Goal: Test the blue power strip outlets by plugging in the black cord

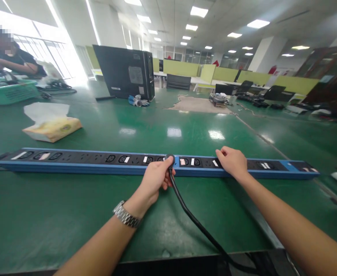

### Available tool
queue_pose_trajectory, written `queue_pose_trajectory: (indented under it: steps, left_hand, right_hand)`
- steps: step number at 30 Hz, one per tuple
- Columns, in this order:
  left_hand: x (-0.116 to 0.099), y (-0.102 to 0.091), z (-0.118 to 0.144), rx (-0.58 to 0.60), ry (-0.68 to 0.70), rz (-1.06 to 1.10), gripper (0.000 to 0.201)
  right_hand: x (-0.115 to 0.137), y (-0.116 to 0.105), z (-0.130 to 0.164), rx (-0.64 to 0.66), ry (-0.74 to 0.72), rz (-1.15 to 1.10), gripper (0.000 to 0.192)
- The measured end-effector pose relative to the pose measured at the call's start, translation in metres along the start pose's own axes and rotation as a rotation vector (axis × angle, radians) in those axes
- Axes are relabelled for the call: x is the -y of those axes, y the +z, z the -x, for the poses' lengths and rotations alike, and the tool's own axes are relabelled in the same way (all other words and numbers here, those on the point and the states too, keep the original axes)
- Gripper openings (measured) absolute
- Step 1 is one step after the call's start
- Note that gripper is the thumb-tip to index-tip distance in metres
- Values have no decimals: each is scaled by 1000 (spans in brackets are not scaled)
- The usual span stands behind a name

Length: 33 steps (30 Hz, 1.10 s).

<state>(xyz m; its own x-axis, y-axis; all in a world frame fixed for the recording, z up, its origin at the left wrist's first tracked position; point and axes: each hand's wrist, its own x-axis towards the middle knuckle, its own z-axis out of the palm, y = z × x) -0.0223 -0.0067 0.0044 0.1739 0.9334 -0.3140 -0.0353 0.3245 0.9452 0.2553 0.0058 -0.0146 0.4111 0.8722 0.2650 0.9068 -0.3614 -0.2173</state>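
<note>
A tissue pack (52,128) with a white sheet sticking up lies toward the left side of the green desk (99,214). At the far left edge sits a green plastic basket (9,92), with a seated person (11,57) behind it and a tangle of cables (56,85) just beside. A black computer tower (125,71) stands upright near the far edge, a blue-and-white bundle (138,101) at its foot. A brown sheet (198,104) lies farther right, carrying a small dark device (218,99).

Head camera, 1 view, looking forward and down, close over green table (70,214)
</note>
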Motion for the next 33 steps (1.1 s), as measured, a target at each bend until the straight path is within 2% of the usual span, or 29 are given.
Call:
queue_pose_trajectory:
  steps: [3, 7, 10, 13, 16, 17, 19, 21, 23, 25, 29, 33]
  left_hand:
    - [5, 14, -11, -5, -16, -10, 44]
    - [10, 17, -15, -35, -5, -70, 46]
    - [13, 20, -11, -67, 34, -96, 45]
    - [1, 21, 3, -79, 121, 29, 45]
    - [-21, 1, 18, -88, 323, 185, 45]
    - [-27, -12, 20, -100, 329, 201, 43]
    - [-32, -42, 17, -150, 247, 193, 40]
    - [-29, -71, 8, -226, 132, 132, 40]
    - [-21, -89, 1, -281, 60, 48, 40]
    - [-15, -96, -2, -260, 13, 4, 40]
    - [-13, -87, -1, -162, -22, 16, 41]
    - [-12, -83, -4, -280, 70, -85, 38]
  right_hand:
    - [1, -1, 1, 3, -2, 4, 41]
    - [0, -1, 1, 6, -10, 7, 41]
    - [-1, -1, 1, -4, -9, 13, 42]
    - [-1, -1, 1, -6, -2, 6, 41]
    - [-1, -1, 1, -5, -12, 8, 39]
    - [0, -1, 1, -7, -13, 10, 39]
    - [0, -1, 1, -5, -9, 14, 39]
    - [1, -1, 1, 0, -14, 14, 40]
    - [1, -1, 1, -2, -26, 17, 40]
    - [1, 0, 1, -8, -31, 20, 40]
    - [0, -1, 2, -10, -16, 26, 40]
    - [0, -2, 3, -12, -16, 28, 40]
